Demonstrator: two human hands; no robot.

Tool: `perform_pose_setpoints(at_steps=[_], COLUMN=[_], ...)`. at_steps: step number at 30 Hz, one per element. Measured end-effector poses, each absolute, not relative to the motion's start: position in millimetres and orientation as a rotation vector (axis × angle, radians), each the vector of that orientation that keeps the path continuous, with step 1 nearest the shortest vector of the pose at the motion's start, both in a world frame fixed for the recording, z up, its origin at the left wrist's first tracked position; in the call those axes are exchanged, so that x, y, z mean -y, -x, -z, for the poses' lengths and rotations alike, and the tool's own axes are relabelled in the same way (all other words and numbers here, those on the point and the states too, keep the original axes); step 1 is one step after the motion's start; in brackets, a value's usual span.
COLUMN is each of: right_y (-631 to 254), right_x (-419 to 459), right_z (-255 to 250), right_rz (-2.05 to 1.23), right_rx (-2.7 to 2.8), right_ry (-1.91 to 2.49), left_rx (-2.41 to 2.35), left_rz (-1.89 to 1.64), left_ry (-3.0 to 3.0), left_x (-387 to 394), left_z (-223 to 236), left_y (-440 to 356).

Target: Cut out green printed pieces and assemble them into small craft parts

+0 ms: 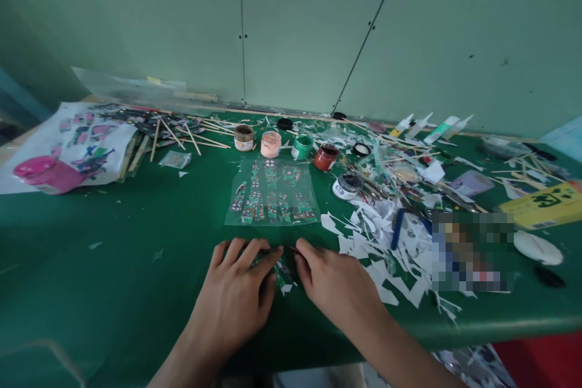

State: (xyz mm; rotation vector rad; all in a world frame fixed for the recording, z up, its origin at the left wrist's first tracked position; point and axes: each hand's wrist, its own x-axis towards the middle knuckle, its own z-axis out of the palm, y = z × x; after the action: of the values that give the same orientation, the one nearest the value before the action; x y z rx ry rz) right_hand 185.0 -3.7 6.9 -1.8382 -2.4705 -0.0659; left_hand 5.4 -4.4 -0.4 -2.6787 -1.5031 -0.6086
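My left hand [243,282] lies on the green table with its fingers spread. Its index finger and thumb rest by a small dark piece with green and white patches [284,273], partly covered by the hand. Just right of that piece, my right hand [330,279] is closed in a pinch. A thin dark edge shows at its fingertips, but most of what it holds is hidden. Beyond both hands lies a clear plastic sheet [234,218] bearing several patterned cut-out pieces [271,203] in green, white and brown.
Open paint jars stand behind the sheet: brown [244,138], peach [271,144], green [302,147], red [326,157] and black [347,185]. White paper scraps [382,236] heap at right, near a yellow box [541,205]. At left are a pink jar [48,174] and wooden sticks [170,133].
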Motion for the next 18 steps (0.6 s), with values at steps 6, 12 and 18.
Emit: perform_pose_setpoints(at_steps=[6, 12, 18], right_y=[-181.9, -178.0, -187.6], right_x=[2.4, 6.3, 4.0], right_z=[-11.4, -11.9, -21.2], right_rz=[0.062, 0.114, -0.039], right_rx=[2.542, 2.628, 2.637], right_ry=[1.896, 1.851, 1.873], left_rx=[1.516, 1.549, 1.585], left_rz=[0.581, 0.607, 0.672], left_ry=[2.677, 2.678, 2.676], left_x=[3.6, 3.8, 3.7], left_z=[1.4, -0.3, -0.3], left_y=[-4.7, -4.7, -3.3])
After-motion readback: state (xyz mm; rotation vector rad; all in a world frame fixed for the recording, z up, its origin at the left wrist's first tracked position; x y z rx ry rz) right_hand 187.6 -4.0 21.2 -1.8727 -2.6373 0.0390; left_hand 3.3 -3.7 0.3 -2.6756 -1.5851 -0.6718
